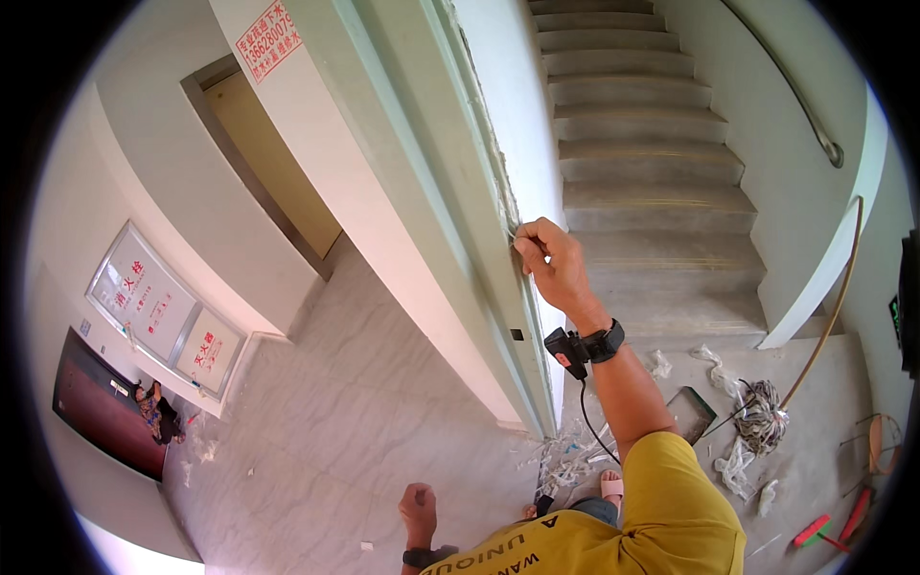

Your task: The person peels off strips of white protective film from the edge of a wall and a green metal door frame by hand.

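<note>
My right hand (550,262) is raised to the outer edge of a pale green metal door frame (460,237), its thumb and forefinger pinched on a thin whitish strip (512,228) in the ragged gap between frame and white wall. A black wristband with a small cabled device sits on that wrist. My left hand (418,507) hangs low over the tiled floor with curled fingers; whether it holds anything cannot be told. Torn whitish scraps (568,467) lie on the floor at the foot of the frame, beside my feet.
Concrete stairs (654,194) rise beyond the frame. A string mop (763,417), a dustpan (690,415), plastic wrappings (734,467) and red-green brush heads (812,530) lie on the landing at right. Another person (159,413) is by a dark red door (100,402) at far left.
</note>
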Tool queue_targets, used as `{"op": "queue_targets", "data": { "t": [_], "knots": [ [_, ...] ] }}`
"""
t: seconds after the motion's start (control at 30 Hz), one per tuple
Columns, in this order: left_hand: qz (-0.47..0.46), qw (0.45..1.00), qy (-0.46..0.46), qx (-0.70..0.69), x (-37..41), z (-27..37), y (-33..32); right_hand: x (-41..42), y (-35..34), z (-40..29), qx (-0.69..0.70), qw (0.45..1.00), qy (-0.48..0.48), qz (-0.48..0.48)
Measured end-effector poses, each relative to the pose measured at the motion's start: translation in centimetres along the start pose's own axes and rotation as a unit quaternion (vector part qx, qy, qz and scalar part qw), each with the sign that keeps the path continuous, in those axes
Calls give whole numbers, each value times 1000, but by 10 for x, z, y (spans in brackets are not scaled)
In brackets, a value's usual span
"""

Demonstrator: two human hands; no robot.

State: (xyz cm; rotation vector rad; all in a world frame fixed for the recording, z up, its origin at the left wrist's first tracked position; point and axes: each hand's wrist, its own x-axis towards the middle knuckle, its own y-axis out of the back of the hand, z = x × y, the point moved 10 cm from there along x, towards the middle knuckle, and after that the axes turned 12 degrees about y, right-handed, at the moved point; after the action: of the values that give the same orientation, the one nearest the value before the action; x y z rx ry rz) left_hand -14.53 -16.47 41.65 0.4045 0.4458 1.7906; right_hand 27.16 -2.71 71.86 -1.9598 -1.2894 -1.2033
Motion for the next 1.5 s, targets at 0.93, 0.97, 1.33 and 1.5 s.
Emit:
{"op": "queue_targets", "data": {
  "t": [0.93, 0.97, 1.33, 1.5],
  "knots": [
    [-23, 999, 20, 18, 10, -12, -7, -10, -16, 24, 215, 928, -159, -259],
    [-25, 999, 18, 15, 11, -14, -7, -13, -18, 25, 237, 917, -172, -272],
    [-26, 999, -9, 30, 9, 2, -11, -25, -8, 22, 28, 953, -170, -248],
    [-43, 998, -11, 36, 13, 10, -20, -13, -4, -9, -157, 960, 68, -222]
  ]
}}
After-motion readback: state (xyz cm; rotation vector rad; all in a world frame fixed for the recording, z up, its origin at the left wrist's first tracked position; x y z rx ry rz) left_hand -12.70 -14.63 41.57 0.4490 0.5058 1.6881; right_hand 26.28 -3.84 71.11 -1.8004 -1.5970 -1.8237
